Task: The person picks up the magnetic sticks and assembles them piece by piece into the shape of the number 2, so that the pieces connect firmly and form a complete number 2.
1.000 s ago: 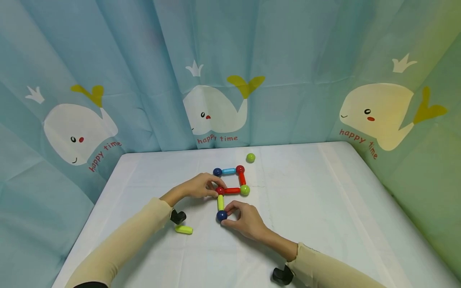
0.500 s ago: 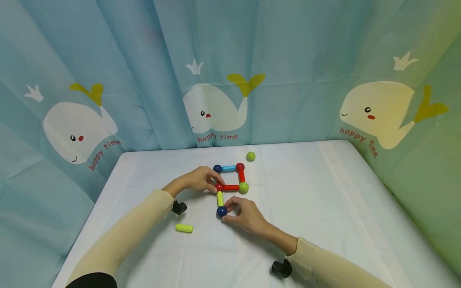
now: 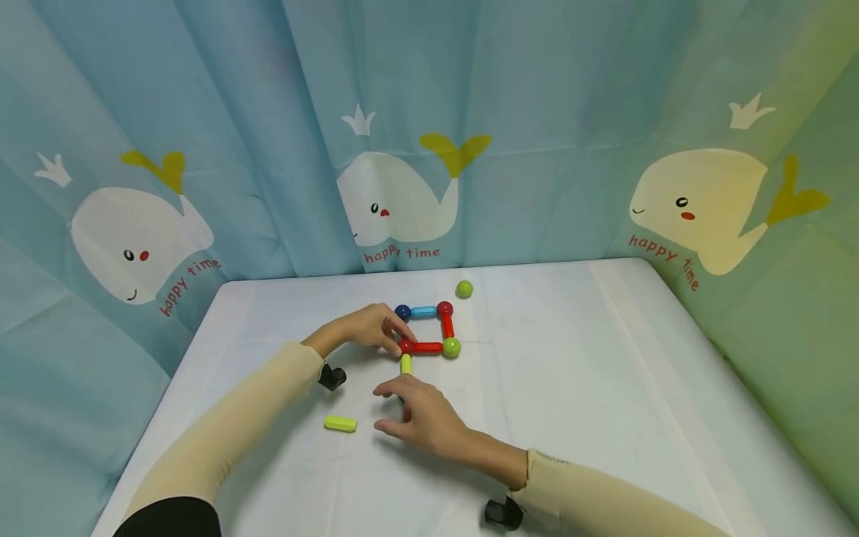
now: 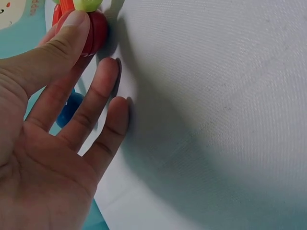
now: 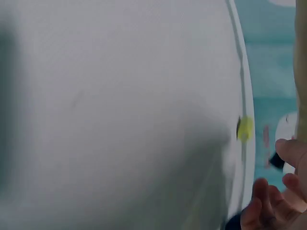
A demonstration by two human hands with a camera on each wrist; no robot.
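In the head view, my left hand (image 3: 370, 327) pinches a red ball (image 3: 406, 347) at a corner of a ball-and-stick toy shape; the left wrist view shows thumb and finger on this red ball (image 4: 98, 33). From it a red stick (image 3: 428, 347) runs to a green ball (image 3: 452, 347), and a yellow-green stick (image 3: 406, 364) points toward me. A second red stick (image 3: 447, 326), another red ball (image 3: 445, 309), a light-blue stick (image 3: 423, 312) and a navy ball (image 3: 403, 312) continue the shape. My right hand (image 3: 427, 419), fingers spread and holding nothing, mostly hides the near navy ball.
A loose yellow-green stick (image 3: 340, 424) lies left of my right fingertips. Beyond the shape sits a single green ball (image 3: 464, 289). A blue-green whale-print curtain (image 3: 550, 201) hangs behind the white-covered table (image 3: 604, 388).
My right hand has let go of the near navy ball and moved left over it, its fingers parting. My left hand stays on the red ball; the camera view has shifted slightly.
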